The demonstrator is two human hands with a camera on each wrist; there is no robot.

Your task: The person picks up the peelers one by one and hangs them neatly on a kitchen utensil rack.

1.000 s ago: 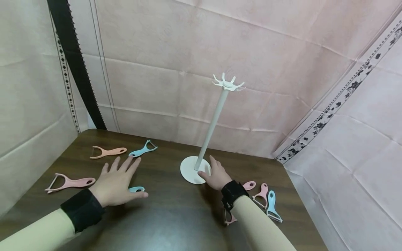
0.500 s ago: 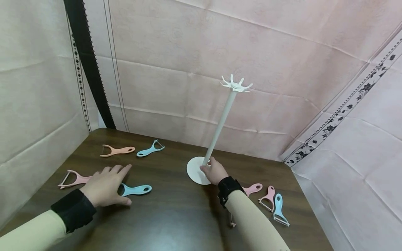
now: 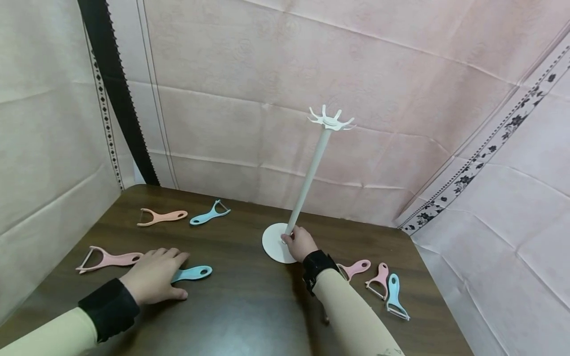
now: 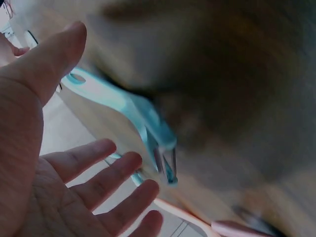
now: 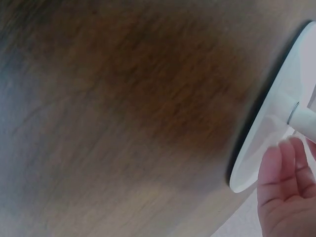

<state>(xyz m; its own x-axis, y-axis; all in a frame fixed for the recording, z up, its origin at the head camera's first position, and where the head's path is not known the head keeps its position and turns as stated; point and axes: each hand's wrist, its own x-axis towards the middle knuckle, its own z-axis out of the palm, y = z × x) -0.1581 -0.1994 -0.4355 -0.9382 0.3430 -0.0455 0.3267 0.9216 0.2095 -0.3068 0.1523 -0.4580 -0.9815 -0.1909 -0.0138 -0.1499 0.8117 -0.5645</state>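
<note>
A: Peelers, left half of table (image 3: pixel 249 306), counted left to right?

B: Four. Pink peeler (image 3: pixel 109 259) near the left edge, lying flat. Orange peeler (image 3: pixel 161 216) further back. Blue peeler (image 3: pixel 191 273) nearest the front. Second blue (image 3: pixel 210 213) at the back, just beside the orange one.

A: Left hand (image 3: pixel 153 275)?

B: Palm down over the head end of the front blue peeler, fingers straight, thumb along the table; handle poking out to the right. From the left wrist view: fingers (image 4: pixel 106 180) spread and relaxed, blade end just beyond the fingertips, nothing gripped.

A: Middle?

B: One white stand (image 3: pixel 307 184): round base on the table, thin pole, ring of hooks on top, all bare.

A: Right hand (image 3: pixel 299 242)?

B: Fingers curled round the foot of the pole, resting on the base. Well apart from the left hand.

A: Right side?

B: Three in a cluster near the right forearm: pink (image 3: pixel 356 269), pink (image 3: pixel 380 280), blue (image 3: pixel 394 295). A further thin piece beside the forearm, too hidden to name.

A: Totals?

B: Seven clear: three pink, one orange, three blue. One stand. Two hands.
</note>
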